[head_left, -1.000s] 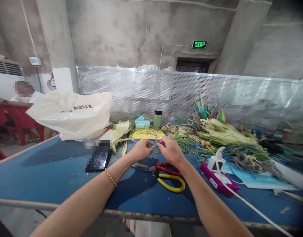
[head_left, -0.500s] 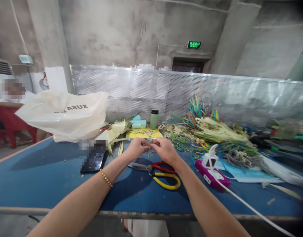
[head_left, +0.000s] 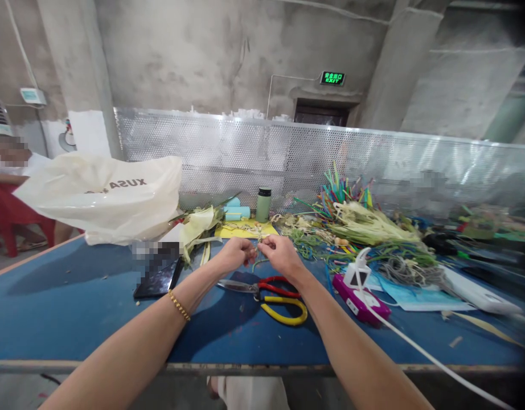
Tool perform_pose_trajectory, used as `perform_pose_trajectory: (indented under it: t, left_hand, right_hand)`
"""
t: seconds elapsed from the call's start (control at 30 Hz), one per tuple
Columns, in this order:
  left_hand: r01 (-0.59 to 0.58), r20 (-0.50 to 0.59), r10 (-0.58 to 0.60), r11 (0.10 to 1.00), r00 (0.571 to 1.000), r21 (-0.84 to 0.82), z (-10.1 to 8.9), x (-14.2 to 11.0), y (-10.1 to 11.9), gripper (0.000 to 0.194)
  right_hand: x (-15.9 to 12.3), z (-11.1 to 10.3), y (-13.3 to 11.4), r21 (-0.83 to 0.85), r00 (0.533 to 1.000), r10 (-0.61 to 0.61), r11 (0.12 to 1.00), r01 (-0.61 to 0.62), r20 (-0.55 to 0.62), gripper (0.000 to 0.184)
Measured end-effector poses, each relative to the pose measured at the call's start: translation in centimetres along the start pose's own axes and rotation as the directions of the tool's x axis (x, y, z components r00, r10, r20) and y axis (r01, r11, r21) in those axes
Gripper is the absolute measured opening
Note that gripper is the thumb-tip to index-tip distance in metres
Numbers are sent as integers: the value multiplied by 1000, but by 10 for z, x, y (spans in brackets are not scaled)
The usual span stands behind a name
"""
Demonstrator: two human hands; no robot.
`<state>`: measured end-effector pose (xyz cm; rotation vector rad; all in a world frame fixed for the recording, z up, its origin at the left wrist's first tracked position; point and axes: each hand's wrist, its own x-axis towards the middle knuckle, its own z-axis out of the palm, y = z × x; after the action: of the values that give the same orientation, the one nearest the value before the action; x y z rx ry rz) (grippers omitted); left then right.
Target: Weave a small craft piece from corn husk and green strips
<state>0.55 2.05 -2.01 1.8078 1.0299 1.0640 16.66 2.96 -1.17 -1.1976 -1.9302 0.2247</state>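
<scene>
My left hand, a gold beaded bracelet on its wrist, is closed in a pinch over the table. Close beside it, my right hand is pinched too. Between the fingertips is a thin green strand, its tail curling down; its upper part is small and partly hidden by the fingers. Below the hands lie scissors with one red and one yellow handle, blades pointing left. Behind the fingers a yellow sheet carries thin pale plant strips.
A white plastic bag and a dark phone-like device sit left. Behind stand a green bottle and light-blue rolls. Right are dried husks, coiled cords and a purple power strip with a white cable. A person sits far left.
The camera view has shifted slightly, so everything sits a little further left. My fingertips have parted slightly, and the left fingers look more curled. The scissors lie as before.
</scene>
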Motion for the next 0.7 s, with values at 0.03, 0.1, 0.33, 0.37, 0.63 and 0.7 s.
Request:
perform_pose_trajectory:
  t: [0.03,0.1,0.33,0.37,0.63,0.7]
  left_hand:
    - [9,-8,-9,1000,1000,17,0,0,-1,22]
    - [20,-60,-16,997,998,70,-1,0,-2,22]
    - [-21,-96,8,991,995,-129,-9,5,-9,25]
    - [-25,-92,9,986,996,-167,-9,5,-9,25]
    - [-40,-223,-14,972,975,-234,-11,8,-8,19]
    - [-40,-275,-20,976,961,-213,-13,9,-9,14]
  right_hand:
    - [1,2,2,25,1000,8,1000,-8,-4,21]
    - [1,6,5,60,1000,12,998,-12,-3,22]
    - [-2,13,3,168,999,3,986,-11,44,20]
    - [-3,13,2,195,999,2,981,-13,55,21]
    - [15,-1,-4,375,993,119,920,-113,7,9]
    - [30,-10,-8,467,979,205,866,-177,-10,11]
